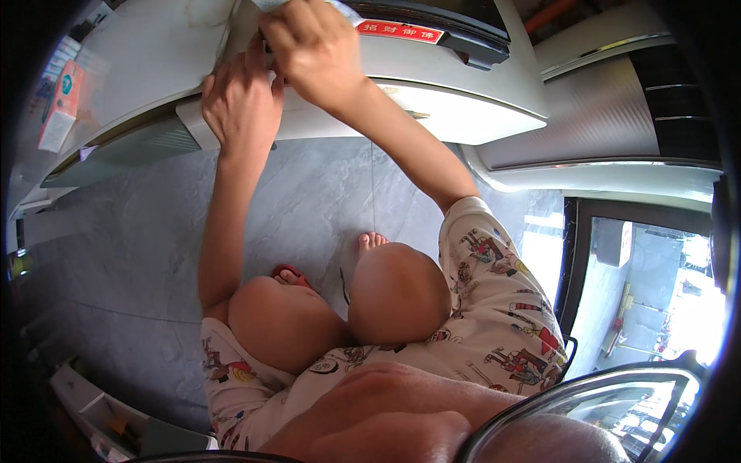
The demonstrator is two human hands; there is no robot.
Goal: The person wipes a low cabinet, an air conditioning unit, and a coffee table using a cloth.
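hands meet at the upper middle of the frame, against the front edge of a white appliance top (pixel 463 108) that runs as a long pale band from the upper left toward the right of the picture. its long axis lies roughly left to right, tilting down toward the right, and it sits directly above the hands, away from the knees.

right hand (pixel 312 46) is the higher one, at the very top edge. its fingers curl closed over something pale and thin, maybe a cloth or a sheet, though most of that is cut off by the frame and i cannot tell what it is. left hand (pixel 241 100) lies just below and to the left, touching the right hand, its fingers narrow and pressed together against the edge; whether it pinches anything i cannot tell. both hands are on the edge, the right reaching further over it.

the surface looks smooth, glossy and off-white, with a rounded lip, a red label strip (pixel 400 31) just right of the right hand and a dark panel beyond.

below, two bare knees and patterned shorts (pixel 502 339) fill the lower middle, over a grey stone-look floor (pixel 139 255). a small pink and white box (pixel 60 104) stands at the upper left.
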